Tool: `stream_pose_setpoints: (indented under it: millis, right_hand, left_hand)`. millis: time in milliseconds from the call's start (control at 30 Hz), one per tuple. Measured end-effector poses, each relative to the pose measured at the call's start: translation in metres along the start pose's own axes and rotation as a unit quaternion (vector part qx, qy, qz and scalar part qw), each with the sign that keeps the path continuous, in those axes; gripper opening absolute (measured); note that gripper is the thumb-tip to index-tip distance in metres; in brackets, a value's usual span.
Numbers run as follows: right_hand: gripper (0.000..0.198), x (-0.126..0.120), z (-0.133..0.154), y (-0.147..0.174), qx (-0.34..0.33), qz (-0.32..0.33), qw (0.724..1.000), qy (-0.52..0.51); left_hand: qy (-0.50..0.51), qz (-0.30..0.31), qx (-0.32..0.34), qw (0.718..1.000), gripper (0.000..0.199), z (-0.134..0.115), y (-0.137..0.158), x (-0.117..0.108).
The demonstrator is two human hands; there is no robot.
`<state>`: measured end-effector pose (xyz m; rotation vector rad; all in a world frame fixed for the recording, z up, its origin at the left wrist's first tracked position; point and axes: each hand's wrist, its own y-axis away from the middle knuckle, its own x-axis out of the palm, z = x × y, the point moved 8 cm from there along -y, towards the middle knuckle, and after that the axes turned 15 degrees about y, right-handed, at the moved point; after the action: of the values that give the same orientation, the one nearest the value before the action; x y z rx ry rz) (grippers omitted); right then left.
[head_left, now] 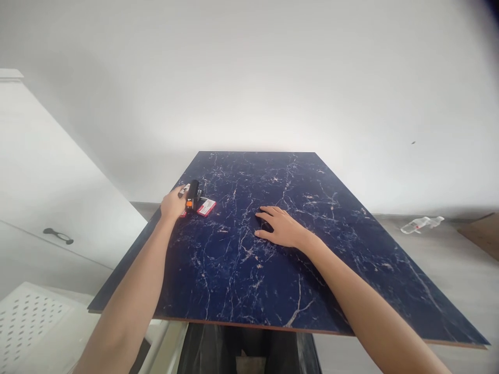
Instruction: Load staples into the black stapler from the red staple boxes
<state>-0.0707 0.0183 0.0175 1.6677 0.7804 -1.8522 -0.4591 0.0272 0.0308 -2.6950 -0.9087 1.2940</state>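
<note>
Two bare hands at work on a rectangular table with a dark blue, white-veined, marble-patterned top. The left hand reaches to the left side of the table, where a small group of articles lies close together: a black elongated object with a rounded top, bearing an orange block on its near face, and a flat red-and-white rectangular packet just to its right. A small white-and-black piece lies between the hand and the black object. The left fingers are bent and meet this group at its left side; they are partly hidden, so whether they have closed firmly on anything cannot be told. The right hand rests palm down near the middle of the table, fingers loosely spread, thumb apart, with no grasped article visible; the dark patch beneath it may be shadow or an object.

Progress, as judged from this view: the articles are already grouped on the table, and handling appears to be under way on the left side only. The packet lies outside the fingers' reach of contact. Nothing visible marks a finished result, so the amount remaining cannot be determined.
</note>
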Motion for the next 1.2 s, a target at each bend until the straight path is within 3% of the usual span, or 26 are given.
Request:
stream_pose_setpoints:
  millis: [267, 467, 533, 600, 733, 867, 933, 1100, 1200]
  right_hand:
    - [0.076, -0.001, 0.001, -0.001, 0.011, -0.002, 1.0, 0.002]
    - [0.07, -0.003, 0.004, -0.002, 0.01, -0.018, 1.0, 0.006]
    - [0.068, -0.006, 0.002, -0.001, 0.01, -0.03, 0.999, -0.01]
    - [0.068, -0.011, -0.004, 0.0, 0.017, -0.037, 0.998, -0.04]
    - [0.065, -0.019, -0.019, 0.003, 0.022, -0.035, 0.996, -0.081]
    - [0.057, -0.025, -0.021, 0.006, 0.002, -0.044, 0.995, -0.085]
    - [0.056, -0.025, -0.017, 0.006, -0.006, -0.046, 0.996, -0.081]
    - [0.056, -0.026, -0.006, 0.004, 0.0, -0.048, 0.996, -0.071]
    - [0.045, -0.025, -0.002, 0.002, 0.021, -0.045, 0.997, -0.06]
  left_hand:
    - [0.087, 0.127, 0.123, 0.98, 0.048, -0.035, 0.004, 0.036]
    - [0.158, 0.271, 0.213, 0.926, 0.054, -0.097, 0.052, 0.074]
    - [0.123, 0.317, 0.245, 0.908, 0.053, -0.116, 0.072, 0.09]
    - [0.082, 0.316, 0.264, 0.908, 0.05, -0.127, 0.085, 0.096]
    - [0.108, 0.28, 0.281, 0.912, 0.049, -0.146, 0.1, 0.077]
    - [0.106, 0.384, 0.335, 0.854, 0.068, -0.167, 0.138, 0.062]
    - [0.088, 0.396, 0.351, 0.844, 0.075, -0.172, 0.148, 0.058]
    - [0.098, 0.364, 0.328, 0.866, 0.046, -0.167, 0.135, 0.056]
    - [0.12, 0.348, 0.301, 0.88, 0.045, -0.162, 0.124, 0.055]
